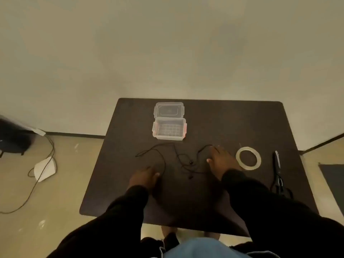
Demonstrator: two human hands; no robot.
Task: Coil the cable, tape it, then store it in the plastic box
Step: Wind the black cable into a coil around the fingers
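Note:
A thin black cable [163, 151] lies loose and uncoiled across the middle of the dark table [232, 123]. My left hand [144, 178] rests flat on the table at the cable's near left end, fingers apart. Flat near the cable's right end lies my right hand [221, 159], fingers spread, holding nothing. A clear plastic box [169, 130] stands open behind the cable, its clear lid [169, 109] lying just beyond it. A roll of clear tape [248, 158] sits right of my right hand.
Black-handled scissors [278, 172] lie near the table's right edge. On the floor at left are a white device [45, 168] with a trailing cord and a dark object [13, 136]. A wall stands behind the table.

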